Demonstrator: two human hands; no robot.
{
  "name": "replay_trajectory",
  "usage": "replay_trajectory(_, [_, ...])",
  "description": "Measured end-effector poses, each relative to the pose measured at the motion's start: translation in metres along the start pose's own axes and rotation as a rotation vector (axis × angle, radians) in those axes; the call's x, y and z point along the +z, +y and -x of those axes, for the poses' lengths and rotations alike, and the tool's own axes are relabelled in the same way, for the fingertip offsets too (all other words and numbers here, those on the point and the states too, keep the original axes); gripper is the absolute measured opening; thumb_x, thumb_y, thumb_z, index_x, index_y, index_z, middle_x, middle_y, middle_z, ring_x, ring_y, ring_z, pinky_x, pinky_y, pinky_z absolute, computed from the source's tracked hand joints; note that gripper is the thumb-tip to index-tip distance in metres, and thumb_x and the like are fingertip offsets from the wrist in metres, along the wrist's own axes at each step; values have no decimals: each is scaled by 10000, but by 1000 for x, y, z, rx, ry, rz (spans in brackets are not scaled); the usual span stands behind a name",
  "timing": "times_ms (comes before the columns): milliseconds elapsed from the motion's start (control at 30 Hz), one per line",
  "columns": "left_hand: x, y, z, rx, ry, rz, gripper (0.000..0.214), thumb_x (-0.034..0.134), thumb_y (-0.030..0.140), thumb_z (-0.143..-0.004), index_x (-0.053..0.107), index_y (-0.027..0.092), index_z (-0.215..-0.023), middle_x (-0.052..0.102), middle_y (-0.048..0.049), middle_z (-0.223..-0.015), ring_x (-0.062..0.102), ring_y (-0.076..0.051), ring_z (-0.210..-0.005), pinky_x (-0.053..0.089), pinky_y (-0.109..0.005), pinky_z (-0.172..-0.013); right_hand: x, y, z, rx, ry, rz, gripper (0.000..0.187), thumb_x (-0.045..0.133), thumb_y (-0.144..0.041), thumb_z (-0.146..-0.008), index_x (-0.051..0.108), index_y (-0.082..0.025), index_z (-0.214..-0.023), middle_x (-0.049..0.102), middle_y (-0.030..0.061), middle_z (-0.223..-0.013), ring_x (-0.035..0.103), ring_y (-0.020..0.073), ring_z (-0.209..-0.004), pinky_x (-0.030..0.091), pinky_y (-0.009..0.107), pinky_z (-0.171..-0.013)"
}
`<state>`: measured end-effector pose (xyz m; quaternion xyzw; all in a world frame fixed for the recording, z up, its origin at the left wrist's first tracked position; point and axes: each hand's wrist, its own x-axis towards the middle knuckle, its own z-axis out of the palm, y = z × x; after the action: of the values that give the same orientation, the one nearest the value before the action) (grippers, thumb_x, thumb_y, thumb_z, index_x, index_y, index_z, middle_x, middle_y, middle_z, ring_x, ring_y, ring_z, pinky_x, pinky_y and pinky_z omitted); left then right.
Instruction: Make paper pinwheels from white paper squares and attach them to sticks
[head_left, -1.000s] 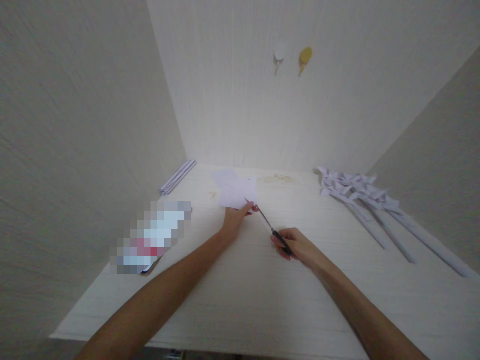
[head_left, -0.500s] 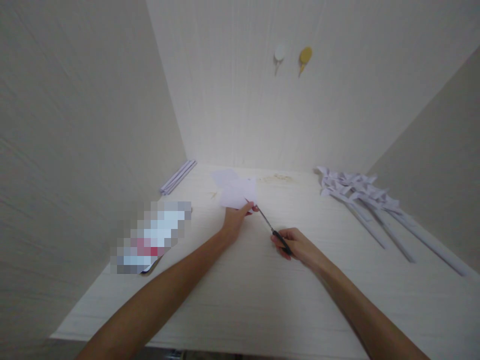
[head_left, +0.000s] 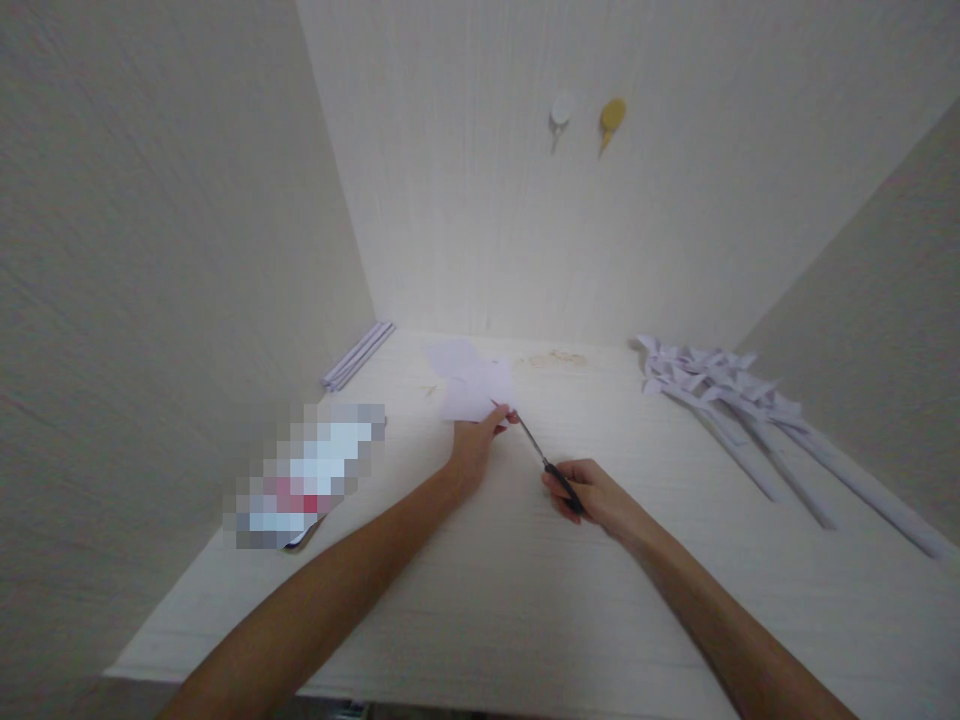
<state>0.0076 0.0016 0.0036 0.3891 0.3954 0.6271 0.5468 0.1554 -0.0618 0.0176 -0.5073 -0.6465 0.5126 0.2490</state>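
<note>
My left hand is closed on the lower right corner of a white sheet of paper, pinching it between thumb and fingers. Another piece of paper lies just behind it, partly overlapped. In my right hand is a pair of black-handled scissors, its fingers wrapped round the handles. The thin blades point up and left, and their tip reaches over the paper beside my left fingertips. Whether the blades are parted is too small to make out.
Paper pinwheels on rolled paper sticks lie along the right side. Rolled paper sticks rest at the back left, with a phone, its screen blurred out, nearer me. Several rubber bands lie near the back wall, which carries a white hook and a yellow hook.
The whole view has shifted very slightly. My hands, the scissors and the paper keep almost the same places relative to each other.
</note>
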Motion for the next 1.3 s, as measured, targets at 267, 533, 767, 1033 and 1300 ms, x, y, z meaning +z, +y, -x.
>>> replay_trajectory(267, [4, 1, 4, -3, 57, 62, 122, 586, 254, -578, 542, 159, -640, 573, 6, -625, 534, -110, -611, 396, -233, -579, 3, -7, 1, 21, 10, -57, 417, 460, -513, -680, 387, -167, -458, 389, -45, -331, 278, 45, -316, 175, 211, -359])
replay_trajectory(533, [5, -1, 4, 5, 78, 72, 109, 583, 248, -579, 528, 158, -607, 563, 9, -596, 529, -106, -605, 396, -222, -573, 6, -5, 0, 27, 26, -46, 392, 466, -478, -694, 404, -162, -472, 407, -40, -344, 292, 45, -316, 182, 204, -355])
replay_trajectory(767, [6, 1, 6, 1, 88, 71, 107, 582, 246, -574, 524, 162, -605, 569, 15, -592, 540, -114, -616, 403, -242, -607, 8, -8, 0, 45, 44, -38, 388, 482, -478, -678, 394, -168, -463, 401, -45, -334, 290, 49, -309, 188, 205, -352])
replay_trajectory(1033, [5, -3, 3, 8, 84, 74, 97, 583, 239, -578, 524, 166, -599, 565, 22, -585, 536, -106, -605, 402, -236, -603, 8, -8, 0, 26, 60, 2, 402, 463, -467, -699, 389, -165, -443, 389, -45, -336, 287, 45, -315, 190, 202, -356])
replay_trajectory(1300, [5, 4, 3, -31, 88, 168, 95, 590, 207, -565, 522, 156, -607, 558, 25, -590, 531, -93, -601, 407, -241, -633, 6, -2, -1, 23, 57, 47, 401, 483, -462, -689, 411, -156, -441, 402, -39, -342, 297, 45, -324, 190, 200, -353])
